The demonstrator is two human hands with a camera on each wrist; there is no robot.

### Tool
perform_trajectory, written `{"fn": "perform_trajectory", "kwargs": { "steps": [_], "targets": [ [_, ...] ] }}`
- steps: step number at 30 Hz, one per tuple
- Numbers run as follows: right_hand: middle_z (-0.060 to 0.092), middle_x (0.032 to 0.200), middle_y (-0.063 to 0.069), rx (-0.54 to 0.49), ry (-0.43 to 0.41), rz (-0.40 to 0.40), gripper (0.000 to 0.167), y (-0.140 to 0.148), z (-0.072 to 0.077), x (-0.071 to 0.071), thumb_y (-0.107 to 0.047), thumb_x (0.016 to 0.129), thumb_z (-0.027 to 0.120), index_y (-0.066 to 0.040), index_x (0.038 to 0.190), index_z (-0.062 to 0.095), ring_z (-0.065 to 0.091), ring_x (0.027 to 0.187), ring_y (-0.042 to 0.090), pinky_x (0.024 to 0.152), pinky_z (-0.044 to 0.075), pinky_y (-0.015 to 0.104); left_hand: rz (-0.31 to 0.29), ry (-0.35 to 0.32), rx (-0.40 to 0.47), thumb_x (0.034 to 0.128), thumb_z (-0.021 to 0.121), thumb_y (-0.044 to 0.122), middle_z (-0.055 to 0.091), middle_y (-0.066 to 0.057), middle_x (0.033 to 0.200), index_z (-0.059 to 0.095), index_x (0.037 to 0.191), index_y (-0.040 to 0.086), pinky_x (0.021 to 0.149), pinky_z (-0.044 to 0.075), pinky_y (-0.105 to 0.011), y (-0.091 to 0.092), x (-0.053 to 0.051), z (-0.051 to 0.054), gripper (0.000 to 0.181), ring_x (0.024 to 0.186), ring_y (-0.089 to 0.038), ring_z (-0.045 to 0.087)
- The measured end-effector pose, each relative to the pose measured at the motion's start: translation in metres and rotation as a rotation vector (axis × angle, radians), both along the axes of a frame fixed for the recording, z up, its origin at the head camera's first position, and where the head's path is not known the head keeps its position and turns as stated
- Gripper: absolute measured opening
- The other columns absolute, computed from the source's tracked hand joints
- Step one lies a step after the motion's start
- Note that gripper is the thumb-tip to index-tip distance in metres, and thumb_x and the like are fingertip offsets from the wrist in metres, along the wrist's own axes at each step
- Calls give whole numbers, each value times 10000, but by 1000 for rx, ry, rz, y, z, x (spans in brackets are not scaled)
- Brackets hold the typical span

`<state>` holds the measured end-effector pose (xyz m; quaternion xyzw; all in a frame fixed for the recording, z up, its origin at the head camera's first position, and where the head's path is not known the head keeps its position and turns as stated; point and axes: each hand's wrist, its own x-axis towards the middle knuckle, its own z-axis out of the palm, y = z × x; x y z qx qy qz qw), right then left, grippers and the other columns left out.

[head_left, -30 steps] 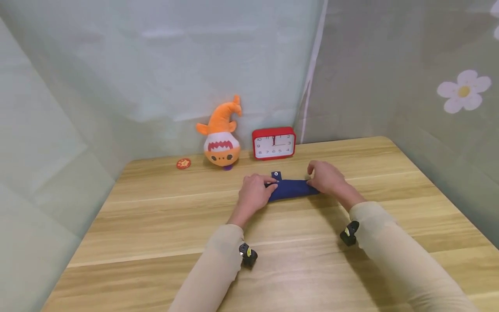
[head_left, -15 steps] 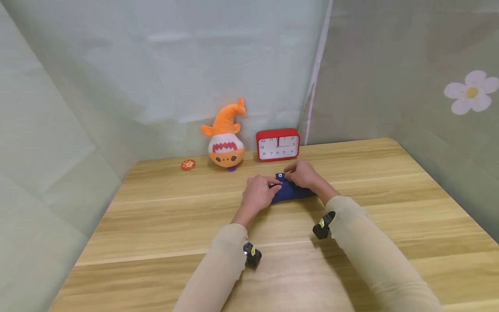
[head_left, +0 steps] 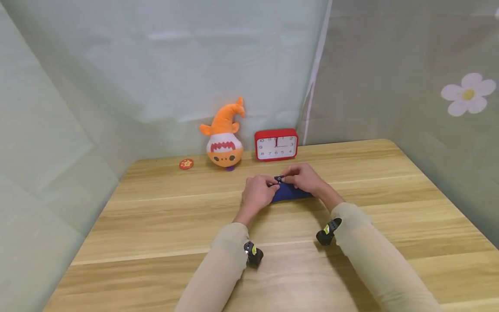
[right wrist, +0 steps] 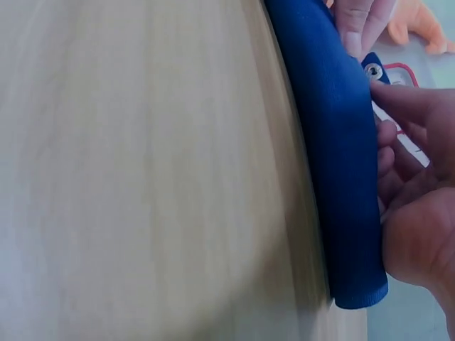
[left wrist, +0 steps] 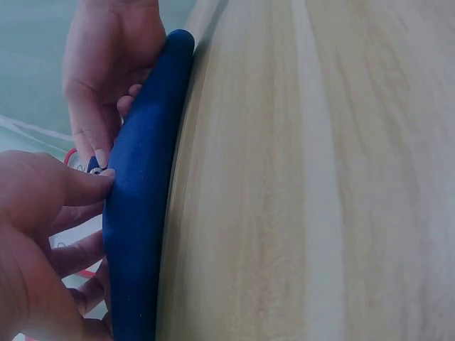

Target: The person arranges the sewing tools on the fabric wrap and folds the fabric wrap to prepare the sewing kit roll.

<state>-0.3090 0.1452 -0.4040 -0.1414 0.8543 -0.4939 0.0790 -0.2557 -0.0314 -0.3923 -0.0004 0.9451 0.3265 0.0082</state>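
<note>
A long navy-blue fabric pouch lies on the wooden table, plump and tube-like in both wrist views. A small tab with a metal snap stands up from its far edge. My left hand holds the pouch near its left end, thumb on the near side and fingers behind it. With thumb and forefinger my right hand pinches the snap tab, its other fingers curled behind the pouch. The two hands almost meet at the tab. Part of the pouch's left end is hidden by the left hand.
Behind the pouch stands a red clock with a white face. Left of it an orange-and-white shark plush leans head-down against the curtain. A round red patch lies further left on the table.
My right hand has moved left from the pouch's right end to the snap tab and grips it. The tab now tilts more toward me. My left hand has stayed in place.
</note>
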Motion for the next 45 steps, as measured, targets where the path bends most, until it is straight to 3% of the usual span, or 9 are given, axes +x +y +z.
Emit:
{"fn": "perform_trajectory", "kwargs": {
  "steps": [8,15,23,45],
  "targets": [
    [733,1046,125,-16,-15,29,185,2,3,3,-70,957,674,-4,1099,772,551,705,145,618,470,235,49,-3,4,983,760,333,753,-62,1133,701,1143,144,881,533,-486,0,1,0,255,1148,-281,583],
    [726,1002,62,-21,-58,33,271,3,7,6,-207,995,720,-19,1180,780,534,666,123,606,451,229,47,12,-3,968,776,344,773,-59,1128,660,1153,164,867,545,-499,-1,3,0,283,1154,-289,613],
    [745,1092,89,-2,-54,41,232,3,11,7,-173,1001,710,-55,1183,792,540,688,146,620,466,226,45,-5,-6,973,769,354,761,-52,1158,674,1170,169,895,542,-498,-1,3,2,285,1176,-285,608],
    [674,813,-5,-27,-38,82,250,7,14,11,-127,993,621,-8,1118,802,522,635,116,564,418,227,14,-5,-25,978,764,332,757,-41,1102,755,1158,184,830,546,-445,-1,1,2,234,1102,-260,642]
  ]
}}
